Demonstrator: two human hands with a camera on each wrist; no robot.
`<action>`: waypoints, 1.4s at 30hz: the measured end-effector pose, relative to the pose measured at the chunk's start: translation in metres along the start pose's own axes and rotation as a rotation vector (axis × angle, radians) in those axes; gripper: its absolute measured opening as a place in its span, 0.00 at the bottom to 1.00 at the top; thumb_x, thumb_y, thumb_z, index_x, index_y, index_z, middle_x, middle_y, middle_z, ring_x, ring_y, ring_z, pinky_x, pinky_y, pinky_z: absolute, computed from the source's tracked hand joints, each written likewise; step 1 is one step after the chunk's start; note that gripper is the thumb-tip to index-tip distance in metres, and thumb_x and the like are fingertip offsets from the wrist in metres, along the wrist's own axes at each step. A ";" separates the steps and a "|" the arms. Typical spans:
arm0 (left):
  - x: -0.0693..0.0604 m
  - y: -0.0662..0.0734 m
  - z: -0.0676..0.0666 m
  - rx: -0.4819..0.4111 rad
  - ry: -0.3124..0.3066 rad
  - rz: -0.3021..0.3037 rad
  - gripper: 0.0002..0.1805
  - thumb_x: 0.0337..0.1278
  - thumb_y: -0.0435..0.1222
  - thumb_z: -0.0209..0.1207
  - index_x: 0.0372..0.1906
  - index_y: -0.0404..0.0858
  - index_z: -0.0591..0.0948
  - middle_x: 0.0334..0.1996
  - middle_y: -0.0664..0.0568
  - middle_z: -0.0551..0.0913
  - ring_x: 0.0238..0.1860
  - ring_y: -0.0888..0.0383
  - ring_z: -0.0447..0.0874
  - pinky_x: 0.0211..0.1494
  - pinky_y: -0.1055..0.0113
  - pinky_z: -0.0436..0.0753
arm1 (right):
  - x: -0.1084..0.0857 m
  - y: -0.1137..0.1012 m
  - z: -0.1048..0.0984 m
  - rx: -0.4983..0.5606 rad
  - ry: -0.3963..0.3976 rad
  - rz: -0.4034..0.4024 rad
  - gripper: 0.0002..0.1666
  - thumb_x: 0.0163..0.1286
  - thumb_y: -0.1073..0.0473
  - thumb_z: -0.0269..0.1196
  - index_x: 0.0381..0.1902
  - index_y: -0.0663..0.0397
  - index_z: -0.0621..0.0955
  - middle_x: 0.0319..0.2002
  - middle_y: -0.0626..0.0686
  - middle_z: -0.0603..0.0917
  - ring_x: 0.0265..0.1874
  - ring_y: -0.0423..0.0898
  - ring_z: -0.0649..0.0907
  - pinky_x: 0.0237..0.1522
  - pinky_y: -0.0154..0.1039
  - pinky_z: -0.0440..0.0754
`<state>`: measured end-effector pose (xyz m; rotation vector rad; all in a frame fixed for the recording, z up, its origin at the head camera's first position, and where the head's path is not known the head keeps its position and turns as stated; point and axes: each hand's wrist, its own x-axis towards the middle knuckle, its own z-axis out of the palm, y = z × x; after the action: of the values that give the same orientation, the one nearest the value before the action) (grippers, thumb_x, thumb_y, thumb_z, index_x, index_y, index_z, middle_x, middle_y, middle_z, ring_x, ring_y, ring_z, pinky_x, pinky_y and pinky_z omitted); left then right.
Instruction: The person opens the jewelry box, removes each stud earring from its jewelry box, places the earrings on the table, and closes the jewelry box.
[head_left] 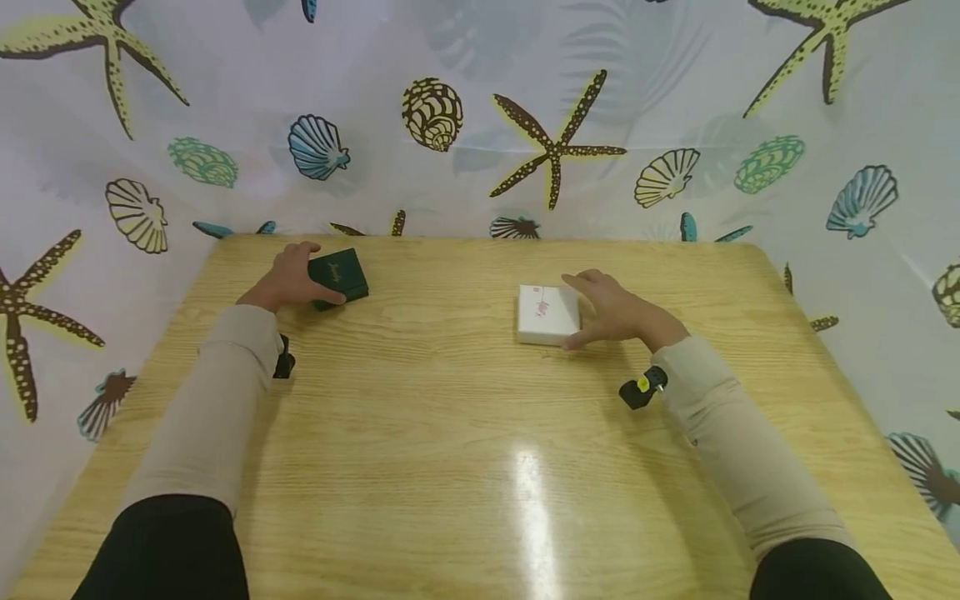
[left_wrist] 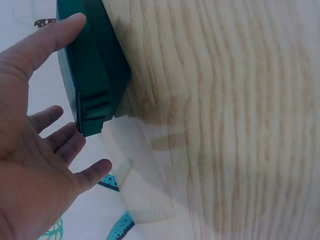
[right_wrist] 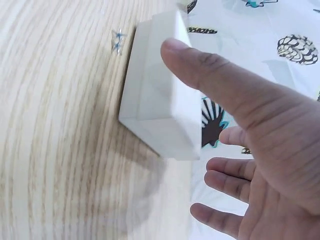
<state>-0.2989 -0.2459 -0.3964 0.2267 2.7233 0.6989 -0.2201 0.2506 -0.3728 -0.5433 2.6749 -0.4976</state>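
1. We see the wooden table [head_left: 420, 400] running under the white box [head_left: 543, 317], our landmark, which lies flat.
2. On the white box's near side, we spot a small blue-and-silver thing [right_wrist: 117, 42], too small to identify; best we keep the thumb off it.
3. Right side of the white box: right hand [head_left: 617, 312], released, fingers spread, thumb at the near face. We'd level thumb and fingers on opposite faces, then squeeze lightly.
4. Left of the white box and farther back: green box [head_left: 339, 279], sitting slightly turned. We'd match its angle so it doesn't pivot.
5. Left of that: left hand [head_left: 288, 275], also released, thumb on the near face; far-side contact, we can't tell.
6. Behind the white box: seashell-print cloth [head_left: 352, 75]; we'd avoid brushing it.
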 end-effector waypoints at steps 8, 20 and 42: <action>0.003 -0.005 -0.004 -0.030 -0.075 -0.004 0.61 0.53 0.48 0.71 0.78 0.27 0.45 0.76 0.25 0.46 0.76 0.28 0.45 0.74 0.33 0.55 | -0.012 -0.017 -0.004 0.012 0.041 -0.017 0.60 0.56 0.45 0.76 0.78 0.57 0.57 0.75 0.66 0.58 0.74 0.64 0.60 0.73 0.66 0.61; -0.001 -0.005 0.007 -0.109 -0.056 -0.034 0.58 0.53 0.47 0.70 0.78 0.29 0.48 0.73 0.26 0.53 0.69 0.31 0.58 0.71 0.36 0.63 | -0.014 -0.025 0.000 0.002 0.063 -0.065 0.55 0.57 0.45 0.75 0.76 0.55 0.62 0.73 0.63 0.63 0.72 0.62 0.63 0.72 0.63 0.63; -0.020 -0.007 0.023 -0.102 -0.014 -0.005 0.56 0.52 0.48 0.71 0.77 0.28 0.52 0.71 0.26 0.57 0.68 0.32 0.62 0.70 0.37 0.66 | -0.007 -0.056 0.002 0.015 0.083 -0.141 0.53 0.57 0.46 0.75 0.74 0.56 0.65 0.72 0.62 0.65 0.71 0.61 0.65 0.71 0.61 0.66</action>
<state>-0.2725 -0.2466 -0.4131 0.2000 2.6654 0.8287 -0.1970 0.2051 -0.3498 -0.7252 2.7210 -0.5917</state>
